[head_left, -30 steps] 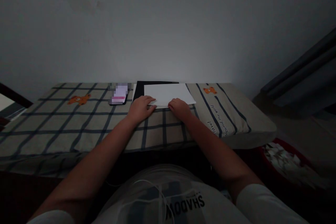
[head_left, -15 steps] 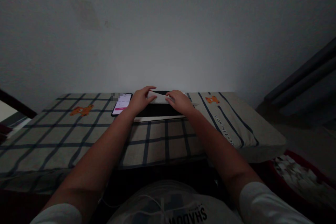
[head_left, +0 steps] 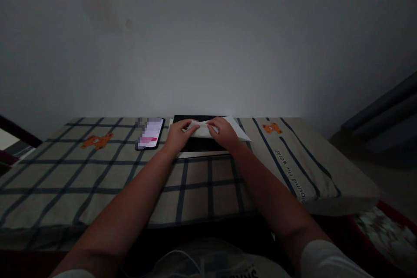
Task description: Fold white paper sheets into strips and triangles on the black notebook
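Note:
A folded white paper [head_left: 201, 130] is held between my two hands, low over a black sheet or board [head_left: 203, 144]. My left hand [head_left: 181, 132] pinches the paper's left part between thumb and fingers. On the right part, my right hand [head_left: 223, 131] grips it the same way, fingers curled. Under the black sheet, a pale edge shows along the front and left. Another white sheet [head_left: 239, 129] sticks out to the right, beyond my right hand. To the left of my left hand lies a phone [head_left: 151, 134] with its screen lit.
A checked cloth with bear prints [head_left: 114, 169] covers the table, which stands against a grey wall [head_left: 208, 52]. At the lower right is a red container [head_left: 387, 234] holding crumpled pale stuff. A dark curtain [head_left: 391, 113] hangs on the right.
The paper between my hands now looks lower and flatter, and my fingers have drawn closer around it. More of the black sheet and the white sheet at right shows. The camera view has shifted slightly.

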A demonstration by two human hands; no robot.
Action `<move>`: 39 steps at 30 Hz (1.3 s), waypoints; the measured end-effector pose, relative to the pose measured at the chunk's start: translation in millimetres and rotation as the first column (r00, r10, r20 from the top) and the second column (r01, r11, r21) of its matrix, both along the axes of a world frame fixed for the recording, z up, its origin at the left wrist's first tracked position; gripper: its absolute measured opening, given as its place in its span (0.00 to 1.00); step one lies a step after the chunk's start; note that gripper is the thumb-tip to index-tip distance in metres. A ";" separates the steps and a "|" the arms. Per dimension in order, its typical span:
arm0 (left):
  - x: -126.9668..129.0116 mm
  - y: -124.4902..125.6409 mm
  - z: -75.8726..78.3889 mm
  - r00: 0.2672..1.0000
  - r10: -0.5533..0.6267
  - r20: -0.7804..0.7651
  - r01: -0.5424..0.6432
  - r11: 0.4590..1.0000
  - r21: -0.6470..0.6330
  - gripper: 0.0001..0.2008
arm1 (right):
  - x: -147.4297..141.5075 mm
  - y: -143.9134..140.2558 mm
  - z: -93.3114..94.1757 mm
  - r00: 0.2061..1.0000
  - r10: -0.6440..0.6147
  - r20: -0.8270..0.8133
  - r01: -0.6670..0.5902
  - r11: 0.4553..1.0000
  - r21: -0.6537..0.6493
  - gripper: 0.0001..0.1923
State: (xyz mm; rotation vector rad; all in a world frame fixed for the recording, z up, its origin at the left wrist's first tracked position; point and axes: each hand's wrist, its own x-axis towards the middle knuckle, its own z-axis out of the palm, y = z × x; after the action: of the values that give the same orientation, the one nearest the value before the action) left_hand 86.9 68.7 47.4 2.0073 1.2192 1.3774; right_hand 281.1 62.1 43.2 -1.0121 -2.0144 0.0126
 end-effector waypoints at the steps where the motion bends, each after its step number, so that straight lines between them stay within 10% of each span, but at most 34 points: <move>1: 1.2 -0.7 -1.7 1.000 -0.007 -0.014 0.007 1.000 0.007 0.14 | -0.4 0.0 -1.3 1.000 0.022 0.008 -0.022 0.999 0.027 0.10; 39: -7.1 7.7 -14.1 0.948 0.062 -0.314 0.048 0.943 0.330 0.11 | -7.0 1.2 -3.7 0.998 -0.014 0.059 0.018 0.997 -0.069 0.12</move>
State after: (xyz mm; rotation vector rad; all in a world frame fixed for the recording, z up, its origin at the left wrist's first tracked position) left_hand 79.7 76.4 33.3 2.5477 1.1830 1.3731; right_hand 274.1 63.2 39.5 -1.0838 -2.0712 0.0448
